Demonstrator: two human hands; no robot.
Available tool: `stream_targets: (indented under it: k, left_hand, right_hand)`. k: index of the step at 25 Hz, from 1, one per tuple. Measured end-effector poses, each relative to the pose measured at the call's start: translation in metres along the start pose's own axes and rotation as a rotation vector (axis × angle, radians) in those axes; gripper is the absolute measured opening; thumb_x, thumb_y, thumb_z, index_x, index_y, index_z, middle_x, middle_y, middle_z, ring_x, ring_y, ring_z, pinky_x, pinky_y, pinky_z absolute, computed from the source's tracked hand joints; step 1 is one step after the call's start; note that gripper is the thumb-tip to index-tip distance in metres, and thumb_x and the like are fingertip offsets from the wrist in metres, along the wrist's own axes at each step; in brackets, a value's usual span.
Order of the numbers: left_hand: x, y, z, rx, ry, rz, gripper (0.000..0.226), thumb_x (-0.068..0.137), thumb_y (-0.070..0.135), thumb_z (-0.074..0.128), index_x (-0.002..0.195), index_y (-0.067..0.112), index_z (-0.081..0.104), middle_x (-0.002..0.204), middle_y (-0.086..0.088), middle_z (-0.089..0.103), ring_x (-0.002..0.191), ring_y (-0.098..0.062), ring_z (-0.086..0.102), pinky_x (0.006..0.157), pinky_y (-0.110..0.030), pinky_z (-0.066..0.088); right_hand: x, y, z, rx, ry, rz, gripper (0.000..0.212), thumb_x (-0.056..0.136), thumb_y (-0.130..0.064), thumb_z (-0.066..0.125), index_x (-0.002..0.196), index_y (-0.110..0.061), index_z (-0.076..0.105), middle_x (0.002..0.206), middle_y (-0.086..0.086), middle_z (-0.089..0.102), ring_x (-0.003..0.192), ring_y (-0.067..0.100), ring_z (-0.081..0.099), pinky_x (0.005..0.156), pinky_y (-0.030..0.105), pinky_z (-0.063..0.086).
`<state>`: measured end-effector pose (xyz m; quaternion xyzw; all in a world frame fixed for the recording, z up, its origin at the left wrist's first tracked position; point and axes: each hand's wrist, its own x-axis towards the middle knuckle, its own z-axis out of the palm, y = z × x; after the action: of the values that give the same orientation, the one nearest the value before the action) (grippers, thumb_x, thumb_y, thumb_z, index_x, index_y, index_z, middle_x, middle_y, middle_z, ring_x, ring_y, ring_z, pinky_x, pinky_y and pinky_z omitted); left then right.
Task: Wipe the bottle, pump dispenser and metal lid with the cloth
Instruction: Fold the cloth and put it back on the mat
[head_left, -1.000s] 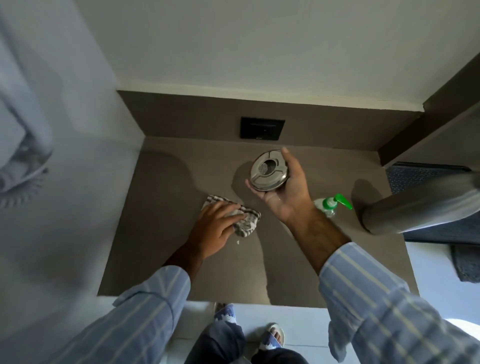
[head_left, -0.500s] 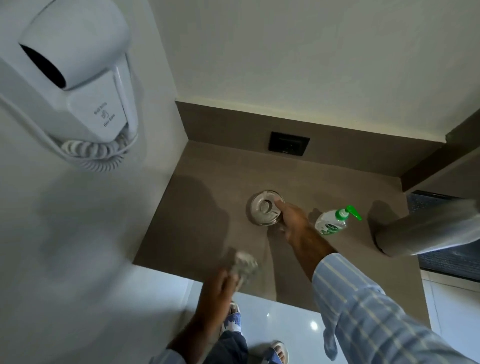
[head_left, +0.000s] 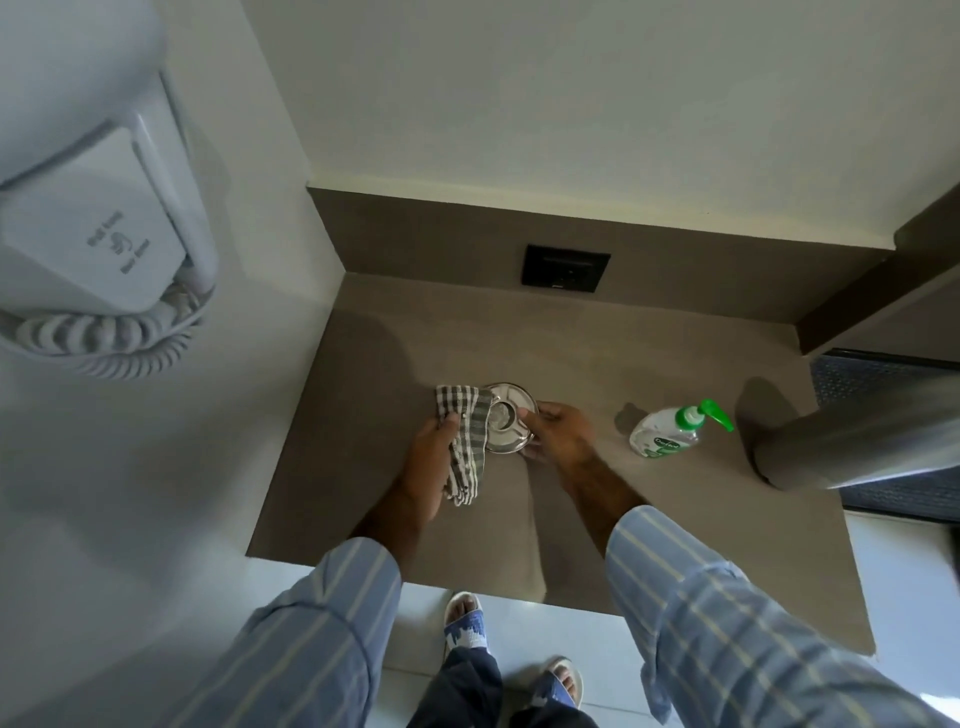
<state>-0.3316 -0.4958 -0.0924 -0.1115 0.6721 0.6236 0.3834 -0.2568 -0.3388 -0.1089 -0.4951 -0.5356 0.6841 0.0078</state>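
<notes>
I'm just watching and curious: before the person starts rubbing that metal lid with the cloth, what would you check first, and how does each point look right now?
1. Cloth held in the left hand: ok.
2. Metal lid steadied by the right hand: ok, fingers rest on its rim.
3. Cloth touching the lid: ok, it overlaps the lid's left edge.
4. Lid lying flat on the counter: cannot tell, it may be slightly tilted.
5. Pump dispenser out of the way: ok, it stands apart to the right.
6. Lid already clean: cannot tell.
</notes>
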Motion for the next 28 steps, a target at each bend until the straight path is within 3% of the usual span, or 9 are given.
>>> stream_targets:
  k: [6, 10, 13, 17, 20, 22, 24, 26, 28]
  left_hand:
    - [0.007, -0.003, 0.006, 0.056, 0.009, 0.068, 0.032, 0.106, 0.021, 0.05, 0.119, -0.002, 0.067, 0.116, -0.027, 0.073, 0.107, -0.038, 0.071, 0.09, -0.046, 0.057]
    - [0.009, -0.003, 0.002, 0.084, 0.039, 0.059, 0.03, 0.105, 0.025, 0.052, 0.112, 0.0, 0.067, 0.109, -0.024, 0.073, 0.101, -0.04, 0.071, 0.087, -0.046, 0.057]
    - [-0.001, 0.001, -0.014, -0.022, 0.115, 0.092, 0.028, 0.105, 0.02, 0.052, 0.113, -0.002, 0.066, 0.111, -0.027, 0.07, 0.103, -0.041, 0.067, 0.098, -0.054, 0.052]
    - [-0.045, 0.026, -0.008, -0.02, 0.086, 0.271, 0.027, 0.102, 0.024, 0.056, 0.11, 0.003, 0.07, 0.106, -0.021, 0.075, 0.099, -0.039, 0.072, 0.091, -0.054, 0.056]
    - [-0.096, 0.049, 0.022, 0.306, 0.01, 0.668, 0.027, 0.096, 0.033, 0.06, 0.109, 0.014, 0.074, 0.107, -0.011, 0.075, 0.099, -0.032, 0.072, 0.09, -0.053, 0.058]
    - [-0.119, 0.058, 0.042, 0.673, 0.005, 1.056, 0.033, 0.097, 0.043, 0.058, 0.118, 0.022, 0.071, 0.122, -0.003, 0.066, 0.111, -0.023, 0.064, 0.096, -0.042, 0.054]
    - [-0.143, 0.064, 0.066, 0.652, -0.053, 1.199, 0.032, 0.102, 0.05, 0.048, 0.125, 0.037, 0.065, 0.136, 0.002, 0.057, 0.125, -0.017, 0.056, 0.102, -0.035, 0.048]
    - [-0.164, 0.073, 0.09, 0.363, -0.103, 1.074, 0.029, 0.103, 0.049, 0.045, 0.125, 0.041, 0.063, 0.136, 0.001, 0.059, 0.124, -0.021, 0.061, 0.102, -0.041, 0.051]
    - [-0.174, 0.088, 0.112, 0.095, -0.186, 0.791, 0.03, 0.097, 0.049, 0.055, 0.12, 0.032, 0.064, 0.124, -0.009, 0.069, 0.115, -0.033, 0.068, 0.097, -0.053, 0.055]
  right_hand:
    - [0.004, -0.002, 0.001, -0.297, 0.141, -0.089, 0.022, 0.09, -0.026, 0.08, 0.07, -0.025, 0.071, 0.072, 0.004, 0.071, 0.087, 0.036, 0.079, 0.084, 0.055, 0.063]
    - [-0.007, -0.004, 0.001, -0.55, 0.231, -0.173, 0.03, 0.09, -0.044, 0.074, 0.098, -0.015, 0.077, 0.1, 0.011, 0.079, 0.101, 0.034, 0.074, 0.091, 0.041, 0.058]
    - [-0.032, -0.016, -0.005, -0.615, 0.23, -0.251, 0.037, 0.092, -0.051, 0.07, 0.085, -0.014, 0.072, 0.086, 0.006, 0.074, 0.093, 0.03, 0.072, 0.078, 0.034, 0.051]
    - [-0.089, -0.058, 0.006, -0.178, -0.096, -0.115, 0.069, 0.091, -0.065, 0.064, 0.097, 0.003, 0.078, 0.073, 0.011, 0.071, 0.071, 0.029, 0.069, 0.078, 0.044, 0.061]
    - [-0.138, -0.096, -0.009, 0.079, -0.313, 0.021, 0.081, 0.085, -0.081, 0.053, 0.103, -0.005, 0.074, 0.086, 0.013, 0.073, 0.079, 0.028, 0.072, 0.083, 0.044, 0.063]
    - [-0.166, -0.118, -0.037, 0.263, -0.465, 0.012, 0.067, 0.087, -0.074, 0.06, 0.098, -0.009, 0.069, 0.085, 0.01, 0.072, 0.071, 0.022, 0.071, 0.071, 0.038, 0.065]
    - [-0.192, -0.131, -0.072, 0.359, -0.496, -0.047, 0.036, 0.095, -0.043, 0.067, 0.098, -0.007, 0.069, 0.086, 0.009, 0.072, 0.067, 0.017, 0.071, 0.062, 0.03, 0.064]
    - [-0.212, -0.141, -0.107, 0.375, -0.45, -0.108, 0.012, 0.095, -0.012, 0.061, 0.092, -0.005, 0.069, 0.088, 0.01, 0.075, 0.072, 0.018, 0.073, 0.072, 0.03, 0.065]
    - [-0.228, -0.15, -0.142, 0.412, -0.385, -0.148, 0.014, 0.091, 0.0, 0.054, 0.097, 0.001, 0.067, 0.102, 0.02, 0.076, 0.089, 0.026, 0.074, 0.096, 0.038, 0.06]
